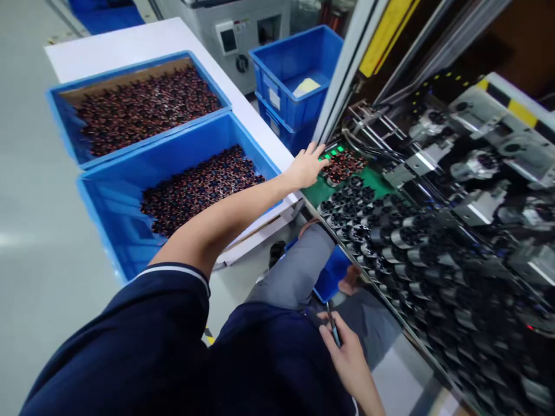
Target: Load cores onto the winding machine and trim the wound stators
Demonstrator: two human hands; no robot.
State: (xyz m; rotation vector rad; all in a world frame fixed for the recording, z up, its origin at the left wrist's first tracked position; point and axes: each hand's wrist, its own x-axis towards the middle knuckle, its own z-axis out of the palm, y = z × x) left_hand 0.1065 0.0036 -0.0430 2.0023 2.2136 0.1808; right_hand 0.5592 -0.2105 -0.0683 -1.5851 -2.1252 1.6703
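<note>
My left hand (309,166) reaches out to the near corner of the machine, its fingers spread, holding nothing. Its fingertips lie by the foot of the metal post, next to green lit squares (333,152); whether they touch is unclear. Just beyond them is a heap of copper-wound parts (344,166) on the green surface (377,182). Low in front of my body, my right hand (347,352) is closed around a slim, dark hand tool (333,325) with a narrow tip pointing up. Rows of metal cylinders with black tops (390,248) fill the machine bed.
Left, two blue bins (102,199) of small copper-wound parts stand on a white table (117,43). Stacked blue crates (277,75) stand behind it. The machine's metal post (347,75) rises beside my left hand, with metal mechanisms (472,167) over the bed.
</note>
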